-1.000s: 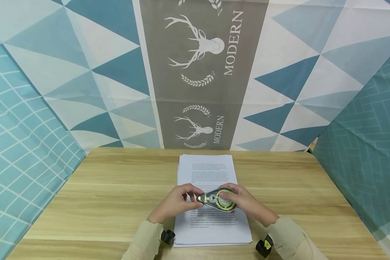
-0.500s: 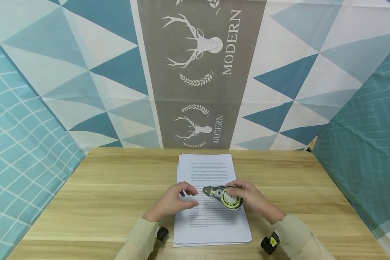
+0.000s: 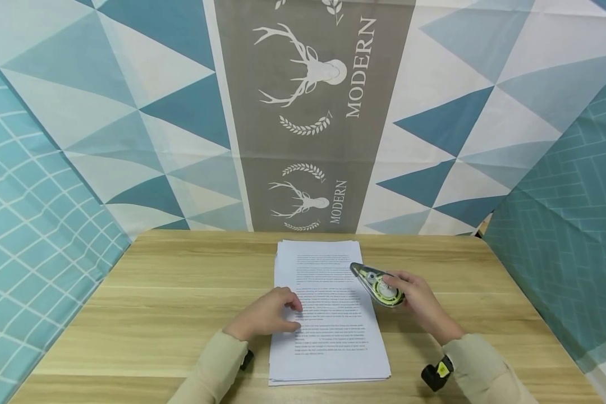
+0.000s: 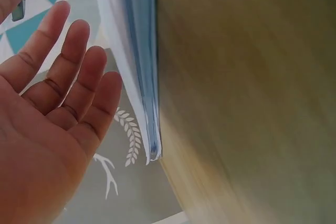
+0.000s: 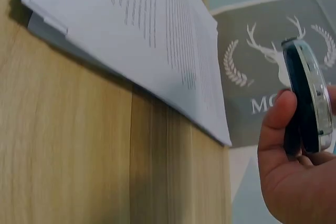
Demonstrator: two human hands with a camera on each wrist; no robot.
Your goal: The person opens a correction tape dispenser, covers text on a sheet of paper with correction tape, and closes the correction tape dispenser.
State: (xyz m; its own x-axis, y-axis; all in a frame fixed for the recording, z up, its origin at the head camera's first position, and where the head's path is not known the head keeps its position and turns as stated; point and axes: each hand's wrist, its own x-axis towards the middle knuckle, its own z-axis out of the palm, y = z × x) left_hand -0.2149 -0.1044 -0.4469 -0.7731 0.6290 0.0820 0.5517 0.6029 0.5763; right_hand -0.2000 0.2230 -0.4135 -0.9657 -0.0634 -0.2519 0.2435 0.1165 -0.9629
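Note:
A correction tape dispenser (image 3: 382, 287), dark and clear with a yellow-green wheel, is pinched between the thumb and fingers of my right hand (image 3: 420, 300). It is held over the right edge of a stack of printed paper (image 3: 328, 359), narrow tip toward the far left. In the right wrist view the dispenser (image 5: 310, 95) shows edge-on, raised above the table. My left hand (image 3: 267, 314) hovers at the stack's left side with fingers loosely bent and holding nothing. From the left wrist view, that hand's palm and spread fingers (image 4: 86, 85) appear beside the stack's edge (image 4: 139, 66).
The stack lies on a wood-grain table (image 3: 182, 280). A patterned cloth backdrop (image 3: 303, 140) rises behind the far edge, with blue tiled cloth (image 3: 45, 224) to the left and teal cloth (image 3: 565, 213) to the right. A black wrist camera (image 3: 436, 375) sits at my right cuff.
My left hand has let go of the dispenser's tip and drawn slightly left. The right hand has carried the dispenser right and farther away, off the middle of the page.

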